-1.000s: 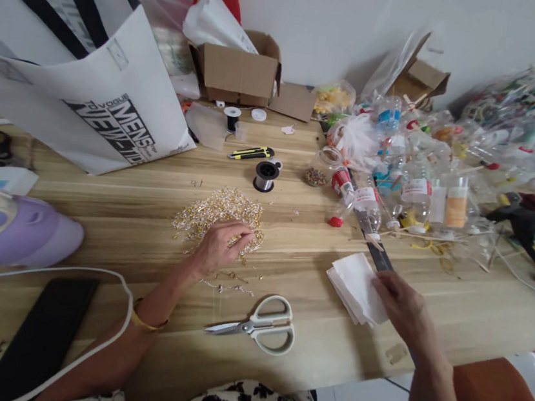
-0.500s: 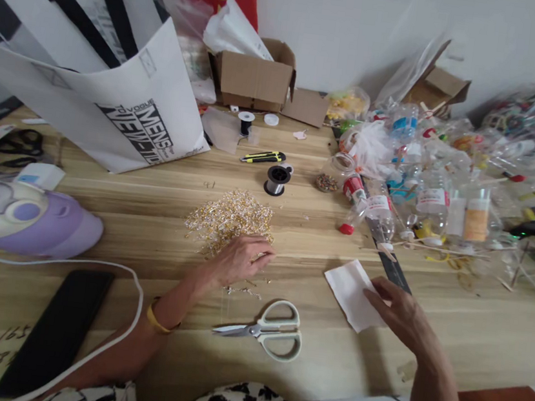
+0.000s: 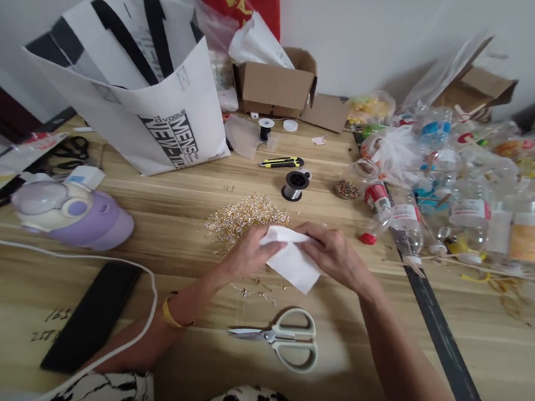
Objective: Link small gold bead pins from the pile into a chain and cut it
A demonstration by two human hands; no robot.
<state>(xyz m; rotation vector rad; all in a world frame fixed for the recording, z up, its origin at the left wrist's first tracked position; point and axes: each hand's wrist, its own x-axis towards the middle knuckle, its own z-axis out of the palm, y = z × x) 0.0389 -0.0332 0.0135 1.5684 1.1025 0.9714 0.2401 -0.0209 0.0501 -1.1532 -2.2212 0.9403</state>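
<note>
You have 1 piece of white paper (image 3: 294,265) between your 2 hands: your left hand (image 3: 247,251) pinches its left edge, thumb on top, and your right hand (image 3: 333,255) grips its upper right corner. It is just beside the bead pile (image 3: 241,217), on your side of it, above the short chain (image 3: 258,295) and the scissors (image 3: 296,339). Whether it touches the table (image 3: 170,358) you cannot tell from here. The step in hand looks like handling or opening the paper; the next move likely calls for a light, even hold, clear of the loose beads.
</note>
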